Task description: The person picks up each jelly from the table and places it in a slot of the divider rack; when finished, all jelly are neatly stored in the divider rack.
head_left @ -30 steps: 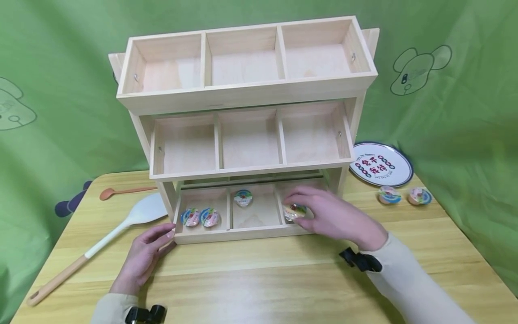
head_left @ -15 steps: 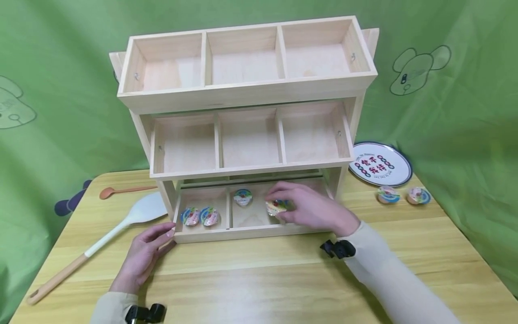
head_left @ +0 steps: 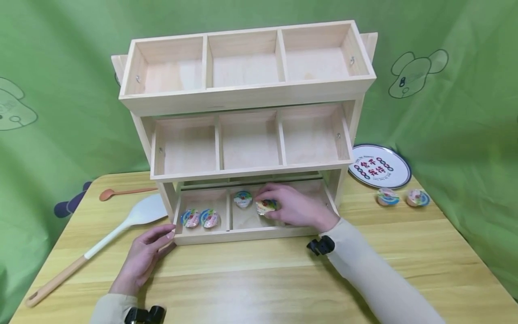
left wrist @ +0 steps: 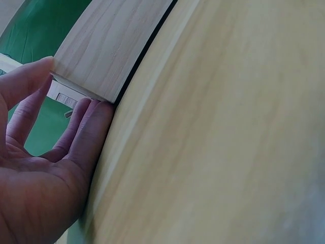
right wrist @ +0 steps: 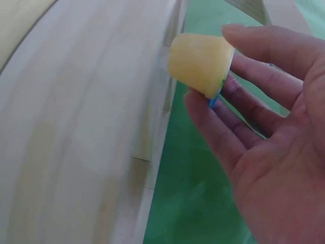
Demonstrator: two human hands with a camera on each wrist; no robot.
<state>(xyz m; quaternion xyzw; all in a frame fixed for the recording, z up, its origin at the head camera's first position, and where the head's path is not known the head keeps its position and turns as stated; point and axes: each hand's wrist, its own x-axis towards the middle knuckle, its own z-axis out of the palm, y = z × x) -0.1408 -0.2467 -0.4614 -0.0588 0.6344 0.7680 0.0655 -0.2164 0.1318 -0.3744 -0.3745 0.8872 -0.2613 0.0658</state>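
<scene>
Right hand [head_left: 297, 207] is pinching a yellow jelly cup [head_left: 265, 207] — moving it from over the right compartment [head_left: 315, 192] to the middle one [head_left: 244, 221], just beside a blue-rimmed cup [head_left: 243, 199], seemingly pairing them — while the left hand [head_left: 142, 256] is gripping the bottom drawer [head_left: 243, 235] by its corner.

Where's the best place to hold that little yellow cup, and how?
Pinch the yellow cup near its rim, reaching from above, with thumb and finger across from each other, like the right hand. Its lid faces up and its body narrows underneath, so the wide rim is probably easiest.
</scene>
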